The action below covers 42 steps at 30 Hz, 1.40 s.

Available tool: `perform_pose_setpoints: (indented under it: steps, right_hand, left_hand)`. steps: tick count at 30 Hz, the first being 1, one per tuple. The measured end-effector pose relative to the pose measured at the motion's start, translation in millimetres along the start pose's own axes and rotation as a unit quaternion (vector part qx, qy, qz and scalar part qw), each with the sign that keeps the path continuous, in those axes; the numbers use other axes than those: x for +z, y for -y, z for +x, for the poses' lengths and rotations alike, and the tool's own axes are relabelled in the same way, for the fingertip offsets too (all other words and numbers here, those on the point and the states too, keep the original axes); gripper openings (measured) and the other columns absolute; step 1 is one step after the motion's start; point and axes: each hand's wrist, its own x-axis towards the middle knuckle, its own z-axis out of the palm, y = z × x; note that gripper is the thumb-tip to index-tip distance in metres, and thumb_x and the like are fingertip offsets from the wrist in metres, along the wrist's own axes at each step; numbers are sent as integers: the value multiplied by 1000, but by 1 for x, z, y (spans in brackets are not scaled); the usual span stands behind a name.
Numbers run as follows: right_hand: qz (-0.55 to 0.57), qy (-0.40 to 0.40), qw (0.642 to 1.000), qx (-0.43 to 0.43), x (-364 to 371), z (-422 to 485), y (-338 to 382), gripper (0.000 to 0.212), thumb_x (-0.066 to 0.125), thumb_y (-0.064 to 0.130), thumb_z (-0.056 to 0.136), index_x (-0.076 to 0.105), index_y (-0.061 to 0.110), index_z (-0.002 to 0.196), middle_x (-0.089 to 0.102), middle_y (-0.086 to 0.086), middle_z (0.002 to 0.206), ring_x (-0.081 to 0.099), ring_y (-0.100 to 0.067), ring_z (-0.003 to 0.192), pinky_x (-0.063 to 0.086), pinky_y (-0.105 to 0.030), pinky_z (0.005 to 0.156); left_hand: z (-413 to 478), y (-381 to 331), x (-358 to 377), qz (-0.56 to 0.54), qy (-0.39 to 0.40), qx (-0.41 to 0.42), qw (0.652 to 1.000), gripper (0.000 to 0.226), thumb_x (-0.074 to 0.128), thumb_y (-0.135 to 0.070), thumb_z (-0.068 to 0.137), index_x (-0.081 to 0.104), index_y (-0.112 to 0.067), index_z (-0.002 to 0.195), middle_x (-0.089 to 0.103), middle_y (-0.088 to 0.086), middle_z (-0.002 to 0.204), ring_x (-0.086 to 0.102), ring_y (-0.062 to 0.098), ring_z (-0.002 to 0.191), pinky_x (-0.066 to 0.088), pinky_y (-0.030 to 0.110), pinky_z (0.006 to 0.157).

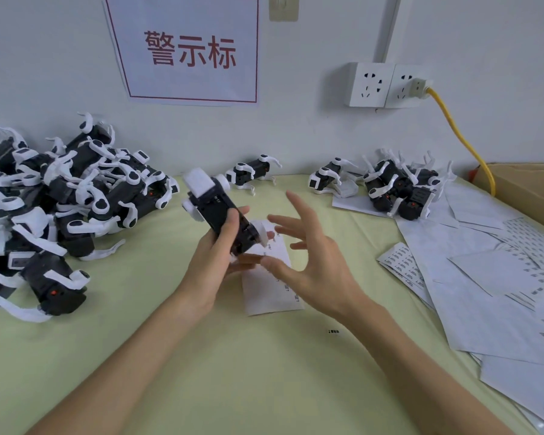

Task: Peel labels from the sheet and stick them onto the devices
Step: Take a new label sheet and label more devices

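Pale green table point(264, 356) against a white wall. Left hand point(214, 262) grips 1 black-and-white device point(220, 215) at centre, tilted, top end toward 11 o'clock. Right hand point(314, 262) is open with fingers spread, just beside the device at 3 o'clock; can't tell if a label is on a fingertip. Label strip point(270, 290) lies flat under both hands. Device pile point(60, 208) at 9 o'clock. Suggest: brace the device, lift 1 label by its corner, press it down edge-first.

Black-and-white plastic device point(223, 215), matt paper label sheet point(274, 287), smooth pale-green table point(233, 372).
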Motion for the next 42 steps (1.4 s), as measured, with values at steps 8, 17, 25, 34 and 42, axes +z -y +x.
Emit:
perform_pose_setpoints:
  steps: [8,17,25,34,42]
  right_hand:
    - [-31,-36,998,-38,4,1,9,104,84,27,80,13,43,154,45,43,131,42,21,123,27,-8,106]
    - [-34,-60,995,-75,16,-1,15,96,78,18,82,20,37,155,50,13,149,53,-8,130,51,-34,100]
    - [34,-137,987,-71,7,1,15,86,82,9,78,35,14,150,61,12,131,64,-6,97,44,-8,81]
    - [202,-191,959,54,0,6,19,70,76,20,77,44,29,139,69,9,111,68,-18,85,55,-23,71]
    - [388,-147,894,168,-25,13,7,60,59,25,78,48,20,136,59,-35,108,70,-36,78,52,-43,71]
  left_hand:
    - [-5,-5,7,-118,156,-72,978,84,9,-73,96,48,-20,149,58,8,147,59,36,129,57,38,89]
    - [-10,8,19,-80,147,-76,983,68,23,-74,90,64,-39,132,70,-1,130,64,17,124,51,41,101]
    - [-7,7,18,99,37,31,994,60,23,-63,104,66,-29,127,72,1,122,62,10,117,48,36,98]
    - [-10,6,9,224,-76,155,959,33,50,-38,95,78,-25,84,70,-20,116,55,-4,120,37,10,95]
    - [0,-10,-8,33,-174,103,979,27,51,-26,100,68,-16,83,77,2,92,70,16,83,47,30,78]
